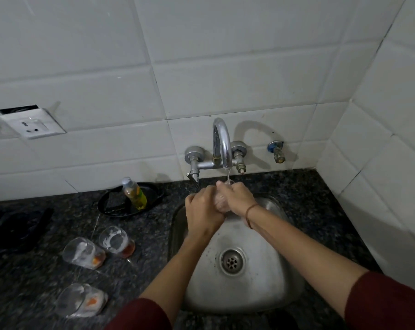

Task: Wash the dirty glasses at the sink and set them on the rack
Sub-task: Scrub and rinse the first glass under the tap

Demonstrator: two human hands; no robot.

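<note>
Glass (pixel 219 202) is held under the running tap (pixel 222 144), above the sink (pixel 249 294): the left grip (pixel 203 210) curls round it from one side, the right grip (pixel 237 198) from the other. Three dirty glasses (pixel 117 241) stand on the table (pixel 321 198) left of the sink.

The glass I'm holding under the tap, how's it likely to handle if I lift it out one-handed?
Probably slippery: the glass sits under running water between the left hand and right hand. Likely rigid but breakable, since it looks like clear glass above the steel sink. Both hands nearly cover it, so probably light.
</note>
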